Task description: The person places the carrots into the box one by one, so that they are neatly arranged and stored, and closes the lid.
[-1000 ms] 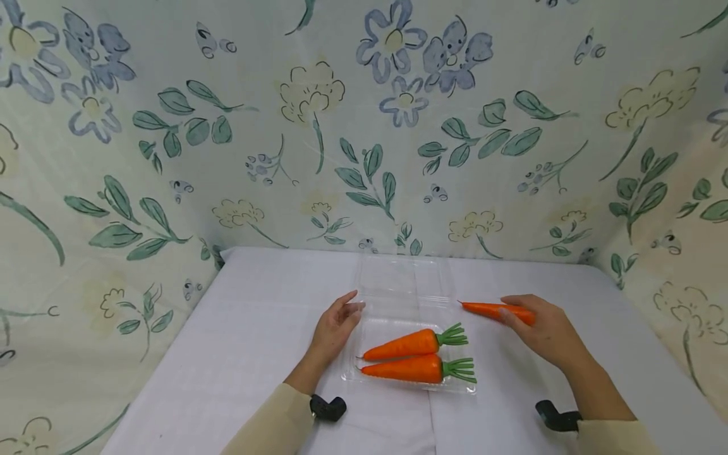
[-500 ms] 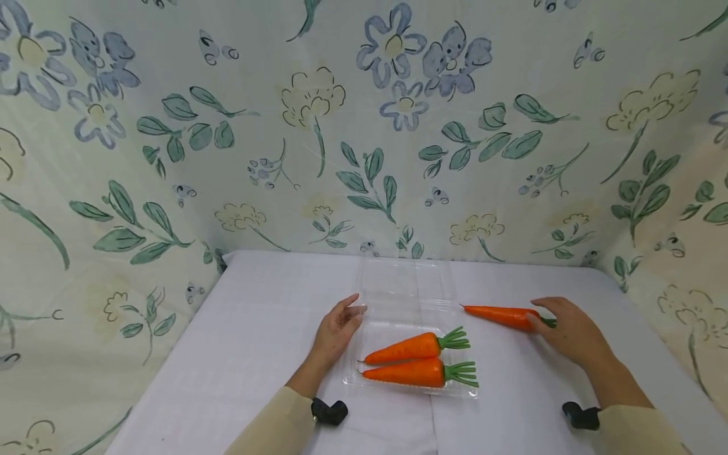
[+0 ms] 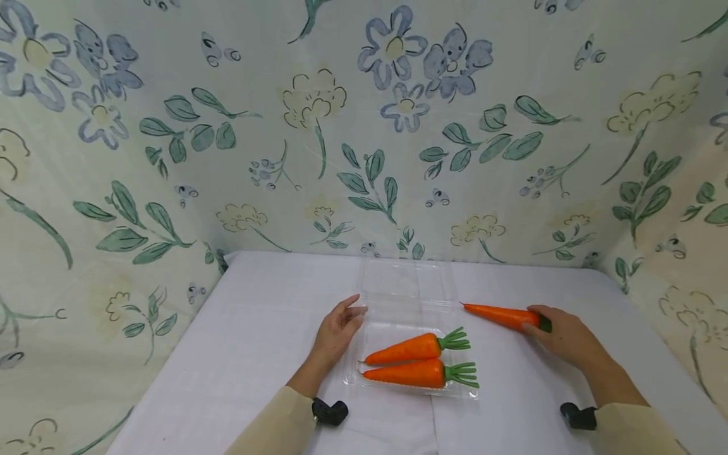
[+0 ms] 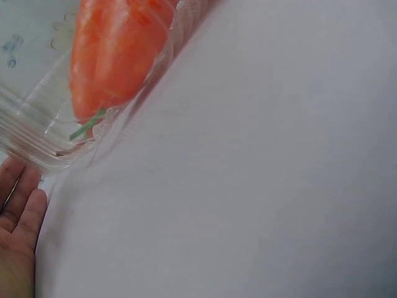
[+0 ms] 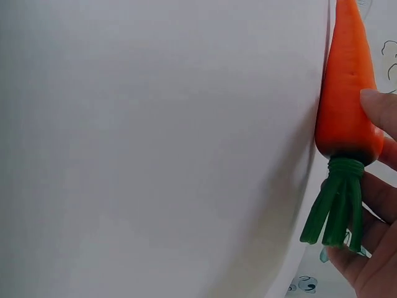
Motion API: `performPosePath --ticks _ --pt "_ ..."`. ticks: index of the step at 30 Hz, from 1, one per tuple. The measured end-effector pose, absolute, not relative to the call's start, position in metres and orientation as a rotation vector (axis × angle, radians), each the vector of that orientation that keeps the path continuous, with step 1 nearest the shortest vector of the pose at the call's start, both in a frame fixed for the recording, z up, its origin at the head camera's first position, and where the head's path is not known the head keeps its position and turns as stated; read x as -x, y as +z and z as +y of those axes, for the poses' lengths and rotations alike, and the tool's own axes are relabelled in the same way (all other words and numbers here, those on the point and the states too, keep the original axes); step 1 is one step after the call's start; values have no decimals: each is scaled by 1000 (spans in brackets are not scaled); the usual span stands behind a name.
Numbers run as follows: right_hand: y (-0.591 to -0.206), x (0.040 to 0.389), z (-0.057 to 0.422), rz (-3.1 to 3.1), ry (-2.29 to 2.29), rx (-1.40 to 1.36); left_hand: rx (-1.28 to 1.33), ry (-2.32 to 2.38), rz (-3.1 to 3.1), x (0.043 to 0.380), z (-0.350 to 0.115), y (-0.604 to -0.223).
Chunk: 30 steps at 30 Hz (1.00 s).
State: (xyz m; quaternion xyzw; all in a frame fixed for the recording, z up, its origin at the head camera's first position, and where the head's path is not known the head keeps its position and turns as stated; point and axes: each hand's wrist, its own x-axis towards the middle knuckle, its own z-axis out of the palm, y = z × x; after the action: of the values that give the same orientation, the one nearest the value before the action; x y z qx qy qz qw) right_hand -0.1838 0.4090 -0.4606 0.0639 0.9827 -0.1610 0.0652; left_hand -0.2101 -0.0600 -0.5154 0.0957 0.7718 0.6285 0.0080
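My right hand (image 3: 563, 338) pinches the thick end of a single carrot (image 3: 495, 314) that lies right of a clear plastic container (image 3: 375, 332). In the right wrist view the thumb (image 5: 379, 108) presses on the orange body, other fingers are behind it, and the green stems (image 5: 337, 211) hang free. Two carrots lie side by side in the container, an upper carrot (image 3: 404, 349) and a lower carrot (image 3: 406, 373), with tops to the right. At the container's left edge is my left hand (image 3: 335, 332), fingers loosely extended; in the left wrist view the fingertips (image 4: 28, 180) meet the container's corner.
The container's clear lid (image 3: 392, 278) lies folded back toward the floral cloth backdrop (image 3: 341, 95). A white cloth covers the table (image 3: 256, 316). Black wrist devices (image 3: 330, 412) sit by both sleeves.
My right hand slid rightward from the middle of the single carrot to its thick, green-topped end and now grips it there. The left hand and the two carrots in the container stayed put.
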Motion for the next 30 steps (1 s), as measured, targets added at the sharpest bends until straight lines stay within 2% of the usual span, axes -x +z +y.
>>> performPosePath --ticks 10,18,30 --pt "-464 177 407 2995 -535 -193 -302 1954 2419 210 -59 -516" --pt "-469 164 395 3165 -765 -213 -289 1937 2427 212 -61 -516" --pt "-437 155 344 3236 -861 -45 -273 1926 2436 209 -60 -514"
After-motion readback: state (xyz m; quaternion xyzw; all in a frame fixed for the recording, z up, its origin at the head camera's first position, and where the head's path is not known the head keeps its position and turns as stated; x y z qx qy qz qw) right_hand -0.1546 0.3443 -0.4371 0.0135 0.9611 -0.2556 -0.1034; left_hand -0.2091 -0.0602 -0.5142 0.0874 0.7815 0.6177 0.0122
